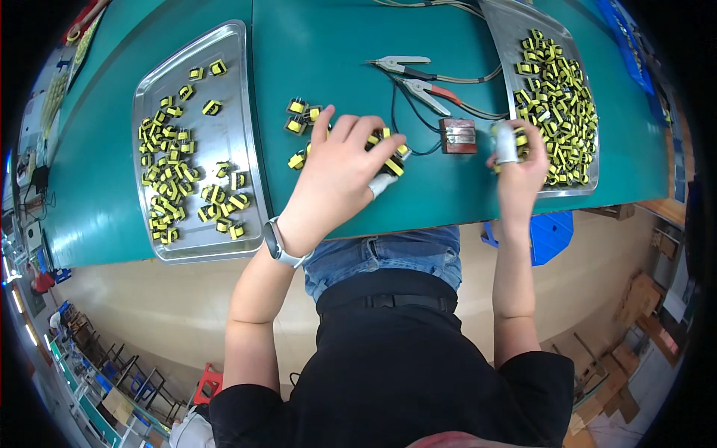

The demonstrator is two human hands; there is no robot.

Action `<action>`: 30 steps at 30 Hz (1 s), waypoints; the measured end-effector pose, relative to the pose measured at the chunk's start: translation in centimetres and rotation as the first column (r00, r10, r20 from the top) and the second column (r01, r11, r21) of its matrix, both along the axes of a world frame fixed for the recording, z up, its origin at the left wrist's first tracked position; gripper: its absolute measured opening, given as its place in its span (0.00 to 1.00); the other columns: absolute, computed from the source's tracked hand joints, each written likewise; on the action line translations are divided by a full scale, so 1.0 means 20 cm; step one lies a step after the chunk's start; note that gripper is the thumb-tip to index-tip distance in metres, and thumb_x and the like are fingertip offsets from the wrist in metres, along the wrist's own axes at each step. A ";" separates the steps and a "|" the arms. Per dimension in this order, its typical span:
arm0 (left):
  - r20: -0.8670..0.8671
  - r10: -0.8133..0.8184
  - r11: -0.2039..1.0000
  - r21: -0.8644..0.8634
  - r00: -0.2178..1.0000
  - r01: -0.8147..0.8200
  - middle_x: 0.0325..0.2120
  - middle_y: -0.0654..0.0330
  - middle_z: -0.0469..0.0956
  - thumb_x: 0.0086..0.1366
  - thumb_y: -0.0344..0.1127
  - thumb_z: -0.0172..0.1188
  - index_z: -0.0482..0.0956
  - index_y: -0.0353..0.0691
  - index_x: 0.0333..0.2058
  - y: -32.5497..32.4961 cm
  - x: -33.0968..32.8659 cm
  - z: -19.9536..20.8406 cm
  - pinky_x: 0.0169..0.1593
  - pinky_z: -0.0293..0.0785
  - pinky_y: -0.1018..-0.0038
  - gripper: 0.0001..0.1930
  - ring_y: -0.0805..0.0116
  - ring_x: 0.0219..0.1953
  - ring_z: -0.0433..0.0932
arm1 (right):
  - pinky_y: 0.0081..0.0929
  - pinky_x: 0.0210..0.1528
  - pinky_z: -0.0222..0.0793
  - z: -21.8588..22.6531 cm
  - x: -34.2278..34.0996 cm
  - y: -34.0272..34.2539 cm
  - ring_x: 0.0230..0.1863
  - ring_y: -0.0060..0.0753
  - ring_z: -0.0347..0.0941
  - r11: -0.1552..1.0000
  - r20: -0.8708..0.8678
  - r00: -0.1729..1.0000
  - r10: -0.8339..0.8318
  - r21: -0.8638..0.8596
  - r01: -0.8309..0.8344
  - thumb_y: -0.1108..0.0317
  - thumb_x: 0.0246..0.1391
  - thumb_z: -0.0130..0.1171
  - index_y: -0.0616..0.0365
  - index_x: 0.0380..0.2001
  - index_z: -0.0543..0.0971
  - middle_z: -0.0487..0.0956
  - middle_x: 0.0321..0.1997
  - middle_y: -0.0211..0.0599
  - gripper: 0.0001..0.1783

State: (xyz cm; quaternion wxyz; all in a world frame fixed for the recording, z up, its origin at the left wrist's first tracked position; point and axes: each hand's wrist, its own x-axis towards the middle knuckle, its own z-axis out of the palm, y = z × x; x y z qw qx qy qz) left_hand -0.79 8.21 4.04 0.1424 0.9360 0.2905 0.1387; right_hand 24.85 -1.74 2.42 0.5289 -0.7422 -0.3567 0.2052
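My left hand (340, 160), with a watch on its wrist and a white cover on the thumb, curls over the green mat. Several small yellow-and-black transformers (393, 167) sit between its thumb and fingers. Just beyond it, a few more transformers (296, 106) stand in a loose group, and one (296, 160) peeks out beside the palm. My right hand (520, 160), one finger wrapped in white, is at the near left edge of the right metal tray (571, 192). Its fingers close around a yellow-and-black transformer (521, 140), partly hidden and slightly blurred.
A left metal tray (250, 134) holds scattered transformers; the right one is heaped with them. Between the trays lie a dark red block with metal strips (458, 137) and two clip leads (422, 93) with cables. A blue stool (551, 237) stands below the table edge.
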 end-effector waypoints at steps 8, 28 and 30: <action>-0.105 -0.079 0.995 0.044 0.991 0.084 0.52 0.63 0.76 0.55 0.29 0.70 0.80 0.55 0.57 -0.09 -0.02 0.01 0.71 0.56 0.40 0.29 0.58 0.57 0.75 | 0.34 0.54 0.75 0.14 0.48 0.15 0.52 0.40 0.78 0.915 0.665 0.637 -0.389 0.201 0.349 0.61 0.64 0.67 0.57 0.48 0.84 0.80 0.50 0.41 0.14; 0.358 0.397 0.917 -0.194 0.845 -0.349 0.44 0.57 0.76 0.54 0.26 0.74 0.82 0.41 0.43 -0.44 -0.16 -0.18 0.48 0.75 0.60 0.17 0.52 0.46 0.76 | 0.42 0.55 0.72 0.05 -0.19 -0.01 0.52 0.47 0.76 0.655 0.554 0.450 0.701 -0.250 -0.713 0.80 0.44 0.67 0.57 0.48 0.82 0.81 0.53 0.38 0.24; 0.369 0.377 0.924 -0.210 0.850 -0.319 0.46 0.56 0.76 0.55 0.25 0.74 0.82 0.41 0.44 -0.47 -0.12 -0.18 0.50 0.76 0.59 0.18 0.51 0.48 0.77 | 0.42 0.51 0.72 0.05 -0.20 -0.03 0.49 0.47 0.76 0.668 0.553 0.452 0.700 -0.283 -0.688 0.79 0.44 0.67 0.57 0.46 0.82 0.81 0.52 0.38 0.22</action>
